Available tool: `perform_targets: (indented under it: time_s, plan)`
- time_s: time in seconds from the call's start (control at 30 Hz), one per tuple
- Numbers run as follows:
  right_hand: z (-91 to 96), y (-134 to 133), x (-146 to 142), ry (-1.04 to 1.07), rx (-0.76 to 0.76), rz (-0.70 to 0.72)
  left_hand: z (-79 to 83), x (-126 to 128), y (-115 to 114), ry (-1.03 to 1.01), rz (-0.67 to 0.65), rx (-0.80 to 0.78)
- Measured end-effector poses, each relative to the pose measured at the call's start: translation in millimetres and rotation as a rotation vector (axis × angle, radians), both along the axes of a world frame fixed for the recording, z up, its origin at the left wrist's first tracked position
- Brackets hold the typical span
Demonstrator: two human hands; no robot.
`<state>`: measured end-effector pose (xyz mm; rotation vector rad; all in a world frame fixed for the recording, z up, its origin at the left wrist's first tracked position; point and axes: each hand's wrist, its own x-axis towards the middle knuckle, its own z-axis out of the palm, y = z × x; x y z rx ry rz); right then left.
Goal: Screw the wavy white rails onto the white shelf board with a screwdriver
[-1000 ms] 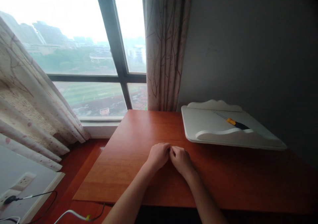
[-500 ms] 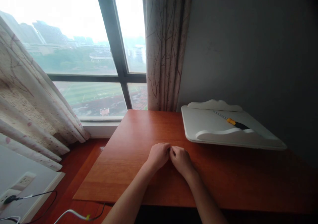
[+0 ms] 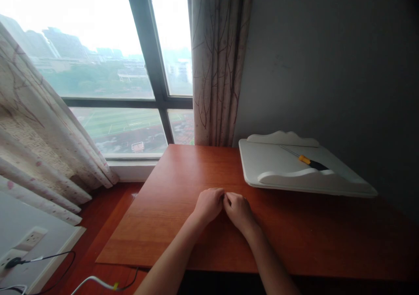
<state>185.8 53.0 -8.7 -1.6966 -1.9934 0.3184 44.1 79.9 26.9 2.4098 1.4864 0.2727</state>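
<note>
Both of my hands lie curled on the brown wooden table, a little in front of its middle. My left hand [image 3: 210,204] is closed, its knuckles turned up. My right hand [image 3: 238,208] is closed too, with a small dark gap between thumb and curled fingers. The two fists meet at the fingertips, and no object shows in either. A screwdriver [image 3: 309,162] with a yellow and black handle rests on a white tray-like board [image 3: 268,157], beyond my right hand and well apart from it.
The wooden table [image 3: 157,225] runs toward a window [image 3: 118,129] and a patterned curtain [image 3: 216,68]. The white board has wavy raised edges. At the lower left, a black plug [image 3: 15,262] sits in a wall socket, and a white cable [image 3: 94,279] hangs by the table edge.
</note>
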Motion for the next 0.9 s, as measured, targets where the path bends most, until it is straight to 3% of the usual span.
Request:
perform_targets:
  time_s: [0.9]
  plan:
    - [0.4,-0.3,0.0,-0.001,0.004,0.001,1.7,0.7,-1.4,0.011,0.002,0.007]
